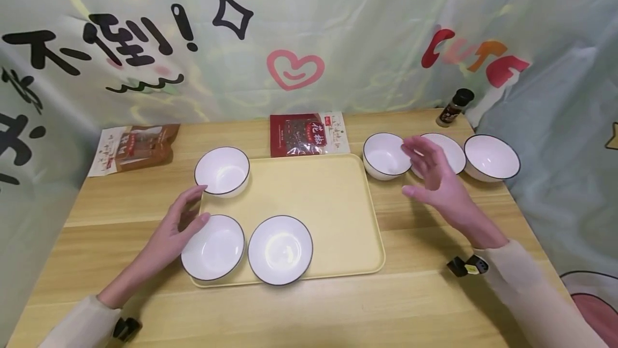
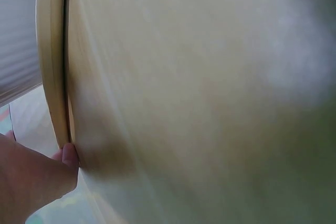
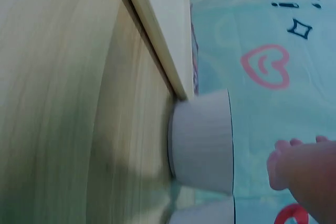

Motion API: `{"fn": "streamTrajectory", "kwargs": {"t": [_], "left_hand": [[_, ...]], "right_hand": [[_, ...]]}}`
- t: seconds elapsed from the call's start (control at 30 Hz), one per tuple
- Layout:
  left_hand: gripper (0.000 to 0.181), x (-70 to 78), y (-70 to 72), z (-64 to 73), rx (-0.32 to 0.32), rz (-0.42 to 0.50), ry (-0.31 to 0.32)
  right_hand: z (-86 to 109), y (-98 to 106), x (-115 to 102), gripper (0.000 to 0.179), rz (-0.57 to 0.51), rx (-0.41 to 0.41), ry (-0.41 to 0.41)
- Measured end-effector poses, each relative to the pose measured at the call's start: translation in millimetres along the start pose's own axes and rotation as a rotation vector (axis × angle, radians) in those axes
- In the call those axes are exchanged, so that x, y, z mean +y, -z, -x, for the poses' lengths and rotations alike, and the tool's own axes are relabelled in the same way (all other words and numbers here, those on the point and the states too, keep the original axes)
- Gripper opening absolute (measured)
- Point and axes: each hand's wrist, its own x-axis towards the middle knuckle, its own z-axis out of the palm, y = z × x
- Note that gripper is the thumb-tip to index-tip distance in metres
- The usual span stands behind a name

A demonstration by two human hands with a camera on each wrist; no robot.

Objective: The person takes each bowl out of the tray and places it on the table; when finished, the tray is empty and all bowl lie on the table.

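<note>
My left hand [image 1: 176, 227] is at the left edge of a pale yellow tray [image 1: 333, 214], fingers loosely bent and holding nothing. Its fingertips reach the rim of the back-left white bowl [image 1: 222, 171], and its thumb overlaps the rim of the front-left bowl [image 1: 214, 249]. A third dark-rimmed bowl [image 1: 280, 250] sits beside that one at the tray's front. Over the table on the right, my right hand [image 1: 441, 190] hovers with spread fingers and nothing in its grasp. It partly hides the middle bowl [image 1: 446, 149] of three in a row, between a left one [image 1: 386, 155] and a right one [image 1: 491, 157].
Behind the tray lies a red spice packet [image 1: 309, 134]. A brown packet [image 1: 137, 148] is at the back left. At the back right stands a black-capped jar [image 1: 454, 108]. A printed curtain [image 1: 347, 31] hangs behind the wooden table [image 1: 338, 310].
</note>
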Motion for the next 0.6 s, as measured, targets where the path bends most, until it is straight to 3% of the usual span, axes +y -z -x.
{"fn": "streamTrajectory", "kwargs": {"t": [0.17,0.4,0.6], "left_hand": [[0.064,2.7,1.3,0.4,0.001,-0.011,0.011],[0.064,1.9,1.2,-1.7,-0.004,0.000,0.007],[0.063,-0.5,-0.8,0.5,-0.003,0.021,-0.011]], "right_hand": [[-6.1,-17,10,0.104,0.036,-0.139,0.018],[-7.7,-45,20,0.121,0.112,-0.224,0.005],[-4.5,-77,25,0.131,0.195,-0.327,-0.065]]}}
